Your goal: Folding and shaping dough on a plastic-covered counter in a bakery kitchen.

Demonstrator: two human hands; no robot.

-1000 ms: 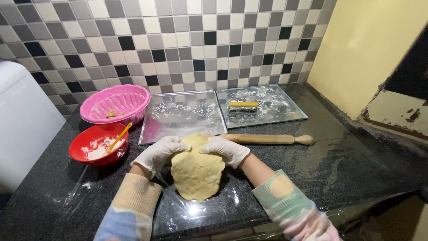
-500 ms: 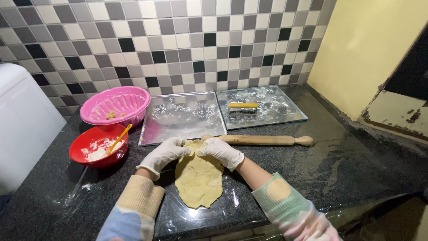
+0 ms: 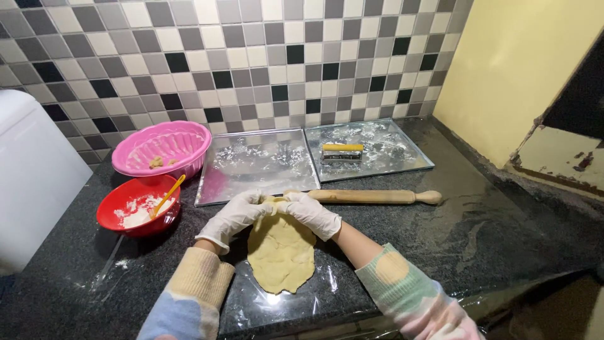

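A wall of small square tiles in white, grey and black fills the upper left and centre of the frame. At the upper right stands a plain yellow wall, its paint chipped near a dark opening at the right edge. Below runs a dark speckled stone worktop, glossy under overhead light. A white appliance stands at the left edge

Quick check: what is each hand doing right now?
Left hand: gloved, gripping the far edge of the dough.
Right hand: gloved, gripping the same edge.
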